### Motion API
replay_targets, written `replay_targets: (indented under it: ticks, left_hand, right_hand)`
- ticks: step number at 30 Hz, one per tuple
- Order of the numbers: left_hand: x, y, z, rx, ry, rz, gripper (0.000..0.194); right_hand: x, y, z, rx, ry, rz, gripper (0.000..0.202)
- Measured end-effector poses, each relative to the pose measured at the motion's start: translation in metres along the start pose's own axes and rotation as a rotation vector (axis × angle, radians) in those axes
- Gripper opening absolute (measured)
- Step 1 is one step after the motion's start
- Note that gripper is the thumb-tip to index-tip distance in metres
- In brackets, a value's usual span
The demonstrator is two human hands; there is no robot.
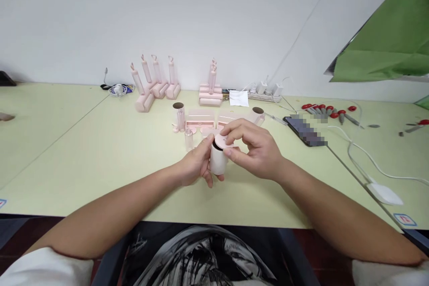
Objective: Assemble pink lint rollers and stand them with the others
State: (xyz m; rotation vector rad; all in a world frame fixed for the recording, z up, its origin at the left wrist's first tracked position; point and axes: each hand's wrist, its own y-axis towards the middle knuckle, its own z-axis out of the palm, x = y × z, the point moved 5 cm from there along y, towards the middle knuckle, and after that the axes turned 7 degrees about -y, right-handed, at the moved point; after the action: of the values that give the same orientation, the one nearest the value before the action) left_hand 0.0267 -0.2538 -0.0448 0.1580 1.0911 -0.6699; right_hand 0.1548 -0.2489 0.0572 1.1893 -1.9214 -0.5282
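Note:
My left hand [195, 163] is wrapped round a white cylindrical container [218, 164], held upright above the table with its dark opening facing up. My right hand [256, 148] pinches a pale pink round lid [220, 141], which lies tilted over the opening. A dark gap shows along the near left side of the rim. Just beyond my left hand stands a small clear bottle [189, 139]. Behind the hands are a pink open case [200, 121] and a pink-and-clear tube with a brown open top [180, 118]; a similar tube [258, 115] is partly hidden by my right hand.
Several pink cylinders with upright looped tubes [144, 100] stand at the back left. Stacked pink pieces [210, 96] sit near the wall beside a power strip [264, 97]. To the right lie a phone [304, 130], a white cable [385, 192] and several red-handled tools [321, 109].

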Motion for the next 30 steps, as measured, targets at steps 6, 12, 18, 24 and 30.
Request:
replay_targets:
  ticks: [6,12,18,24,30]
  left_hand:
    - [0.004,0.001,-0.004,-0.137,0.095,-0.037,0.09]
    - [0.008,0.002,-0.004,-0.114,0.116,-0.046,0.087]
    - [0.005,0.001,-0.002,-0.103,0.169,-0.01,0.085]
    - [0.006,0.001,-0.005,-0.119,0.168,-0.009,0.081]
    - [0.007,0.001,-0.006,-0.125,0.189,0.006,0.08]
  right_hand:
    - [-0.013,-0.014,0.011,-0.065,0.011,0.051,0.003]
    - [-0.018,-0.028,0.015,-0.12,0.042,0.11,0.005]
    - [-0.022,-0.03,0.016,-0.143,0.078,0.125,0.008]
    - [-0.024,-0.033,0.016,-0.178,0.1,0.129,0.01]
    - [-0.024,-0.034,0.016,-0.168,0.116,0.156,0.008]
